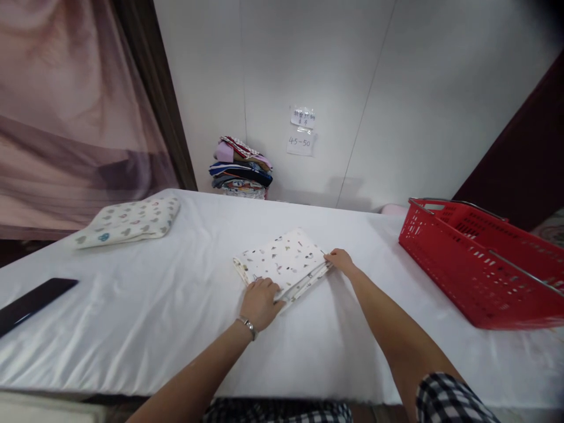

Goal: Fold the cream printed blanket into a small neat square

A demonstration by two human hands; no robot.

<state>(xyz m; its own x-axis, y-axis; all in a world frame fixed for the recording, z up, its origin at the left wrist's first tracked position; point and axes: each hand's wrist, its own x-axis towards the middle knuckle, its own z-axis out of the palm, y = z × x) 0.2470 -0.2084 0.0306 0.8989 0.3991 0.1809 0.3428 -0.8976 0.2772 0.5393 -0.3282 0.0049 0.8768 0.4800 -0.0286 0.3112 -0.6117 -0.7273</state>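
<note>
A folded white cloth [284, 255] with small multicoloured prints lies on the table in front of me, its layers showing along the near right edge. My left hand [261, 304], with a silver band at the wrist, grips the cloth's near corner; its curled fingers lie on top and the thumb is by the layered edge. At the right corner, my right hand [341, 260] pinches the cloth between thumb and fingers. The undersides of both grips are hidden.
A white-covered table [176, 317] spans the view. Another folded printed cloth [132, 220] lies at the left, with a dark flat phone-like object [35, 302] nearer. A red basket [476, 264] stands at the right. Stacked folded fabrics [241, 167] sit behind, by the wall.
</note>
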